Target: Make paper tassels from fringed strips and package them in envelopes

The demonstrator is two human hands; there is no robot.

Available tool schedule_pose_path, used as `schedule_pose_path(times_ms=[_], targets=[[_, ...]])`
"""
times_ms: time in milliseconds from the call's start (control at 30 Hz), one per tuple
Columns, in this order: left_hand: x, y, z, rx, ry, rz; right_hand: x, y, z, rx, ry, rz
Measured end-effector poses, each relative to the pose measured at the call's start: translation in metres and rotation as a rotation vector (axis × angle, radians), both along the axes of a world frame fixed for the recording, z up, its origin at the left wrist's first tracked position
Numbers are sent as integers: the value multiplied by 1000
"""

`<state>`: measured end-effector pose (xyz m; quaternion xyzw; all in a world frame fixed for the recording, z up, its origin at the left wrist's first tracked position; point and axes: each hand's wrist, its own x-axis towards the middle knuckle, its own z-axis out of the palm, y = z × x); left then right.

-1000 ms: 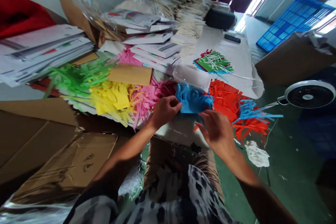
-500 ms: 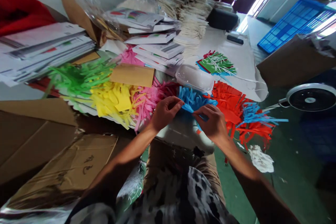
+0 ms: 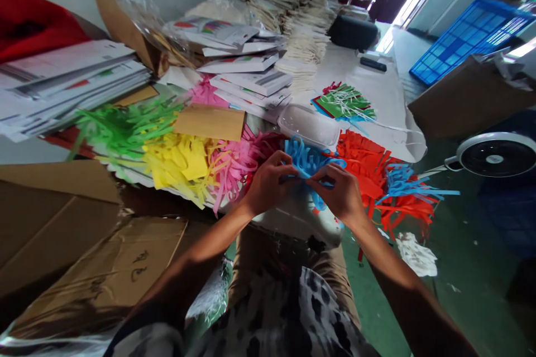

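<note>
Between my hands is a blue fringed paper piece, its cut strips hanging over the table edge. My left hand pinches its left end, fingers closed. The right end is gripped between thumb and fingers of my right hand. More blue strips lie just behind, partly hidden by my hands. Pink fringed paper rests to the left of my left hand, and red fringed paper to the right of my right hand. A clear plastic tub stands directly beyond the blue strips.
Yellow fringe and green fringe lie farther left. Printed white packets are stacked behind. A bundle of mixed-colour fringe sits at the back right. Cardboard boxes stand at lower left; a round fan-like object is at right.
My left hand has shifted slightly right and down, its fingers now nearer my right fingertips. The blue piece looks more bunched, with a strip curling down below my right fingers.
</note>
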<state>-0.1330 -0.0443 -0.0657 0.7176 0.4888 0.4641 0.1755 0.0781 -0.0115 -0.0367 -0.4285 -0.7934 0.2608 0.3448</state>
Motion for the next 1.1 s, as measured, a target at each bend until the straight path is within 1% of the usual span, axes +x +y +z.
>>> schedule_pose_path(times_ms=[100, 167, 267, 400, 500, 567, 700, 833, 933, 1033, 1100], targets=[[-2, 6, -3, 5, 84, 16, 4, 4, 5, -5, -1, 64], [-3, 9, -5, 17, 110, 22, 7, 6, 8, 21, 4, 74], [-3, 10, -5, 40, 87, 18, 9, 6, 9, 94, -34, 79], [-2, 11, -6, 75, 73, 12, 4, 6, 5, 160, -81, 89], [-2, 12, -7, 67, 140, -17, -2, 7, 4, 167, -34, 58], [-3, 13, -8, 42, 203, -25, -6, 9, 6, 174, 15, 69], [-6, 14, -9, 11, 316, 0, -7, 11, 19, 190, 136, 85], [-5, 15, -8, -12, 471, 58, 1, 13, 36, 222, 213, 27], [-4, 18, -6, 3, 541, 83, 11, 14, 49, 256, 287, -30], [-6, 22, -4, 20, 584, 113, 25, 18, 64, 253, 394, -182], [-6, 25, -3, 32, 637, 140, 43, 22, 76, 315, 504, -295]])
